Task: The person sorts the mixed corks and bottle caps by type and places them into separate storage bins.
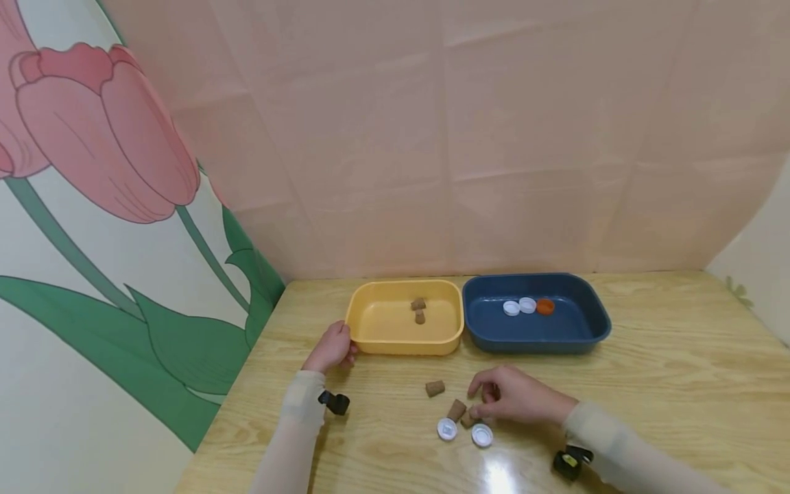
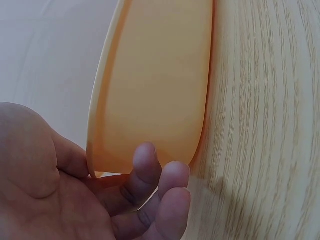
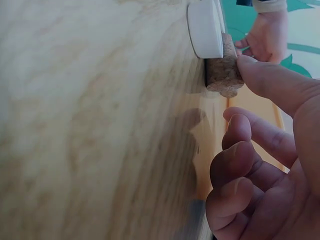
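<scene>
My left hand [image 1: 333, 348] grips the near left corner of the yellow tray [image 1: 401, 348]. In the left wrist view the thumb goes over the rim and the fingers [image 2: 172, 180] curl by the outer wall. On the right, my right hand [image 1: 515, 396] is low over the table, thumb tip right at a cork [image 1: 469, 418]. Its index finger stands apart from that cork, and the other fingers bend loosely. Beside it lie a second cork [image 1: 457, 410] and two white bottle caps, one to the left [image 1: 447, 429] and one nearer [image 1: 482, 435]. Another cork [image 1: 435, 389] lies closer to the tray.
Inside the yellow tray are several corks [image 1: 419, 309]. A dark blue tray [image 1: 537, 347] stands against its right side, holding two white caps [image 1: 520, 307] and an orange cap [image 1: 545, 307]. Behind both trays rises a pink sheet [image 1: 444, 137]; a tulip-painted wall [image 1: 105, 137] flanks the left.
</scene>
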A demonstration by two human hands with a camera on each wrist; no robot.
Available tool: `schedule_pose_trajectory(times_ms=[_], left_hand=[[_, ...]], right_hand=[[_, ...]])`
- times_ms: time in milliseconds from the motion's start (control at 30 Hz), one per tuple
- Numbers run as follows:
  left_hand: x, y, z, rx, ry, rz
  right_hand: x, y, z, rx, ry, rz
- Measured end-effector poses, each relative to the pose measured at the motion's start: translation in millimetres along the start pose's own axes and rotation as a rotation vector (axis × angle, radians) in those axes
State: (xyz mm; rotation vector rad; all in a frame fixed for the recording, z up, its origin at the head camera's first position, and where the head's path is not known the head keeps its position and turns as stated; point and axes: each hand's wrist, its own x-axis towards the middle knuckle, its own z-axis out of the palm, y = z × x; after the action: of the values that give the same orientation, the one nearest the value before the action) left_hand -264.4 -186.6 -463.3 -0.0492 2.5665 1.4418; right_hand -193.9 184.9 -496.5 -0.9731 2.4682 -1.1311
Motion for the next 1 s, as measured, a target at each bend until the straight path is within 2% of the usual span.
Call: schedule_pose_trajectory(times_ms=[367,700,1000], left_hand=[[-1.8,-1.5,0.6,0.017,0.002,-0.001],[-0.4,-1.3,1.6,0.010,0.013,0.002],[-0.2,-0.4,1.0,0.011,0.012,-0.007]], right_hand=[[-7,8,-6,0.000,0.026,-0.013],[-8,10,-13,0.043,-0.040,-0.011],[-6,13,-13,-0.013,-0.026,-0.037]])
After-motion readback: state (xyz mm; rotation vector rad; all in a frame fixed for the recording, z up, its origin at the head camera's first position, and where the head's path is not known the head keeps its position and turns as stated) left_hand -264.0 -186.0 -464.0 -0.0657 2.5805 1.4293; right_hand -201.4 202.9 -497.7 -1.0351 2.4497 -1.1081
